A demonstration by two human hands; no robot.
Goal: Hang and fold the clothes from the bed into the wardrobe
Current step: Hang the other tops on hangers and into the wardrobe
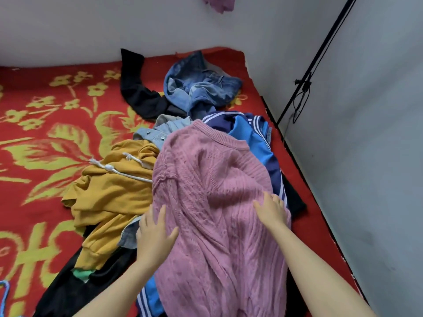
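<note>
A pink knitted sweater [206, 179] lies spread flat on top of a pile of clothes on the bed. My left hand [154, 234] rests flat on its left edge, fingers straight. Lying palm-down on the sweater's right side is my right hand [272, 209], fingers spread. Under and around the sweater are a mustard hoodie [109, 191] with white drawstrings, a blue striped track jacket [254, 131], blue jeans [201, 85], a light denim shirt [160, 131] and black garments [139, 94].
The bed has a red blanket [45, 138] with yellow-green flowers. Grey walls close it in at the back and right, with a black cable [304, 88] on the right wall. A purple cloth [219, 3] hangs at the top. A blue hanger [4, 294] shows at the lower left.
</note>
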